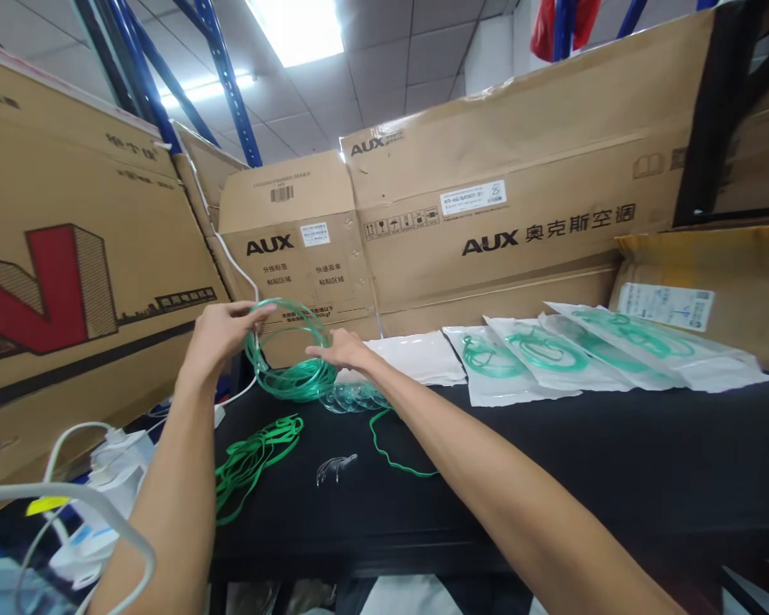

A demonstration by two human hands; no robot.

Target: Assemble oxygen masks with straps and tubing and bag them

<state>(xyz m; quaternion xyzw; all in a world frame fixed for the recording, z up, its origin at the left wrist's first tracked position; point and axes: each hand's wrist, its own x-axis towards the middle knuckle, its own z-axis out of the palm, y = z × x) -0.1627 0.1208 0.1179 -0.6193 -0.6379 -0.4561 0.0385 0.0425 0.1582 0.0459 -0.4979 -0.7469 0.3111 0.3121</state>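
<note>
My left hand (pixel 221 329) grips the upper edge of a coil of green transparent tubing (pixel 288 367), lifting one loop off the black table (pixel 551 461). My right hand (pixel 339 348) pinches the right side of the same coil, fingers closed on the tubing. A clear plastic mask (pixel 352 397) lies under the coil. A thin green strap (pixel 394 448) trails from it toward me. A bundle of green elastic bands (pixel 253 461) lies on the table at the left, and a small clear plastic piece (pixel 334 467) rests near the middle.
Several sealed bags of green tubing (pixel 551 350) lie in a row along the back right, beside white empty pouches (pixel 416 357). Large AUX cardboard boxes (pixel 487 196) wall the back and left. White cables and a power strip (pixel 112 461) sit at the left edge.
</note>
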